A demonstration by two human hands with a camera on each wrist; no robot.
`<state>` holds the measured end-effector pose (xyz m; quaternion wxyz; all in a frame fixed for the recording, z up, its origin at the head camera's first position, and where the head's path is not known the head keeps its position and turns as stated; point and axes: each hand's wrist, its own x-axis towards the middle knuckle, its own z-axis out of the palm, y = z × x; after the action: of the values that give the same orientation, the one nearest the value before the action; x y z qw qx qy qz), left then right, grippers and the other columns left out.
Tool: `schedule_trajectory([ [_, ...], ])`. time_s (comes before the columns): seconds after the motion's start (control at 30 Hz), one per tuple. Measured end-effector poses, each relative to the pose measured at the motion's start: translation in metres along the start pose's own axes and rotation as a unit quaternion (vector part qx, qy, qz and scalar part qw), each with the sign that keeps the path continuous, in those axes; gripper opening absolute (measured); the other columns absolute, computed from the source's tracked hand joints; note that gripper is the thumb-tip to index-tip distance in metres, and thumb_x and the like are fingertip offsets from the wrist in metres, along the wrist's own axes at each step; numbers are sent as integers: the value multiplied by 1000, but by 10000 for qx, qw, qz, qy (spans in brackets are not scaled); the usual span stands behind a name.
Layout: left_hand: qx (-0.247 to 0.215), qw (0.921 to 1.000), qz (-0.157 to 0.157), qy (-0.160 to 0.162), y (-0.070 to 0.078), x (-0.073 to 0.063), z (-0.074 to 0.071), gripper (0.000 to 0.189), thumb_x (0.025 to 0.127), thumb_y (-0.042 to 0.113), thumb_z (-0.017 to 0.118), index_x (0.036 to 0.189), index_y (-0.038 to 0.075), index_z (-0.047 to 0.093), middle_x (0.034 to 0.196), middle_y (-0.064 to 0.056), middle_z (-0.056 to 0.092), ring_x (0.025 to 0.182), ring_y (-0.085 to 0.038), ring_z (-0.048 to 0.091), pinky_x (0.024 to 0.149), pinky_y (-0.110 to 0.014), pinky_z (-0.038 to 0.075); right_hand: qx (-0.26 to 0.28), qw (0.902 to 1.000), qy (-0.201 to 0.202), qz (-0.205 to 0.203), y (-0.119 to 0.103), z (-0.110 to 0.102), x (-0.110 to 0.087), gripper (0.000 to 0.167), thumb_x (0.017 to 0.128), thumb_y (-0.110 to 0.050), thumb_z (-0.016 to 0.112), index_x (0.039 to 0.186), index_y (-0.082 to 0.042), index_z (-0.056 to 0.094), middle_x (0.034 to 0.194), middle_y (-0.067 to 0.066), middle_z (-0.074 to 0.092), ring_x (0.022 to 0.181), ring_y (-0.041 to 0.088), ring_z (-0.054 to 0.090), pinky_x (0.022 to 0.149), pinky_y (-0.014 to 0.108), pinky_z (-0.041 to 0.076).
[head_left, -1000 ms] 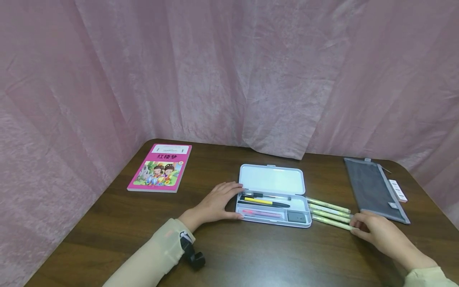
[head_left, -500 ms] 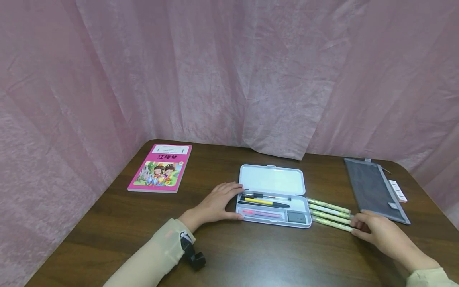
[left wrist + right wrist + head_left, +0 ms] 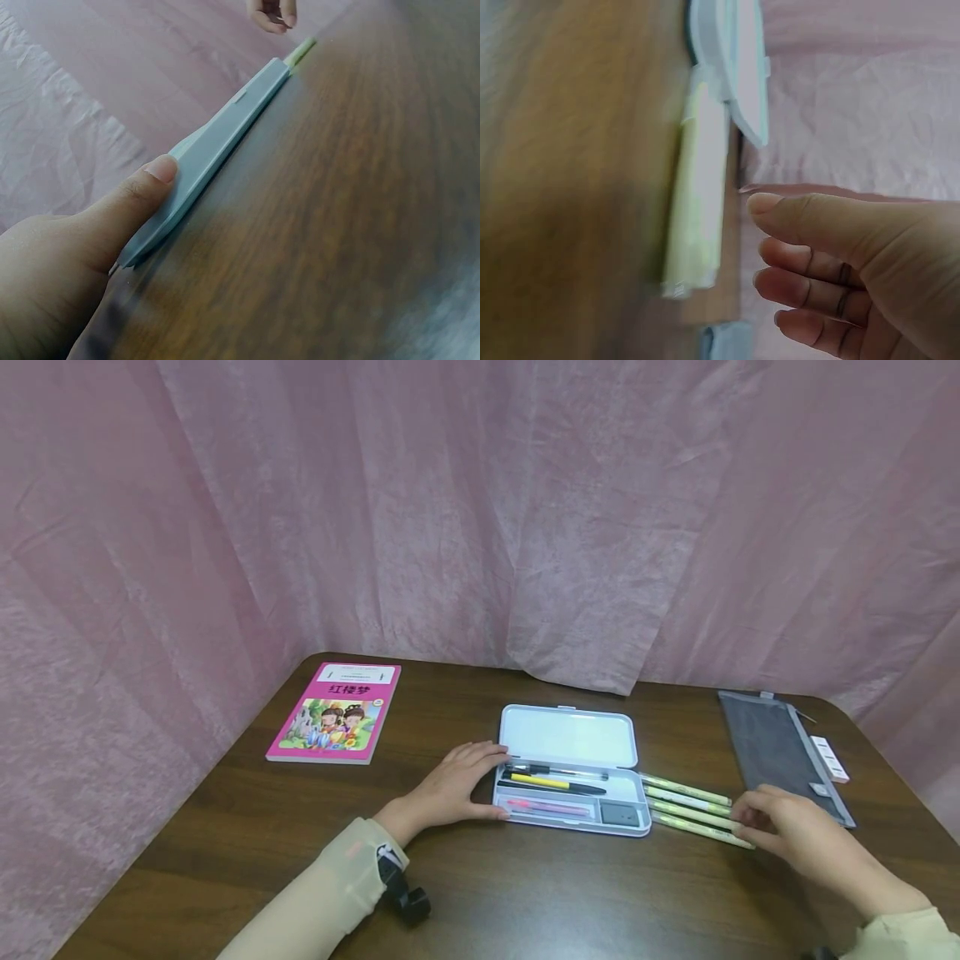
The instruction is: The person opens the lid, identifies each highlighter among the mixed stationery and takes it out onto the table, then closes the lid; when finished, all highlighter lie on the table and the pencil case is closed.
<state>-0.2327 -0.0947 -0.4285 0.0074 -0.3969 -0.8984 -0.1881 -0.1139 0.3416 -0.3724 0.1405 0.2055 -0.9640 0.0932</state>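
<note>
Left hand point(image 3: 453, 783) grips pencil case point(image 3: 567, 737); pens point(image 3: 693, 815) just beside loosely curled right hand point(image 3: 798, 833).

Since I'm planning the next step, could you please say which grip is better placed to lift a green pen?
Probably the right grip: it is empty, near the outer ends of the green pens, while the left grip holds the opposite end of the case.

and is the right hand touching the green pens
Apart: in the right wrist view a plain gap separates the right hand from the green pens, and the left wrist view shows one too.
</note>
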Motion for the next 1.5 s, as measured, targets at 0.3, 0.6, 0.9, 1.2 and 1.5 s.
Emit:
schedule_trajectory([
  [0.3,30,10000,-56,-48,-2,0,2,84,79,67,63,146,21,40,154,2,37,145,-20,29,121,-44,21,136,9997,-214,-60,-18,-24,29,19,74,-12,80,83,-20,65,77,-18,52,69,-7,45,56,20,42],
  [0.6,12,10000,-52,-13,-2,1,3,84,79,66,64,145,21,40,153,2,38,146,-19,29,122,-44,20,475,9961,-742,12,-42,-38,57,14,80,-14,76,91,-17,68,84,-13,61,74,-5,53,62,22,49],
  [0.9,-38,9999,-99,-47,-3,0,3,84,79,67,64,146,22,39,154,3,36,146,-18,28,122,-44,19,703,9917,-1072,-50,-66,-35,83,13,82,-16,74,94,-15,69,85,-10,62,77,2,57,66,24,52],
  [1.2,-59,10000,-67,-44,-1,0,2,83,79,65,64,145,21,40,154,2,37,146,-20,28,122,-45,20,873,9859,-1405,-270,-88,-18,102,18,81,-17,76,97,-11,71,88,-3,66,79,8,59,68,26,53],
  [1.5,-14,10000,-70,-8,-1,0,1,83,79,65,64,145,20,40,153,1,38,146,-20,29,121,-45,20,1124,9790,-1634,-475,-103,2,114,17,80,-14,76,96,-10,71,88,-4,66,79,9,60,71,27,54],
])
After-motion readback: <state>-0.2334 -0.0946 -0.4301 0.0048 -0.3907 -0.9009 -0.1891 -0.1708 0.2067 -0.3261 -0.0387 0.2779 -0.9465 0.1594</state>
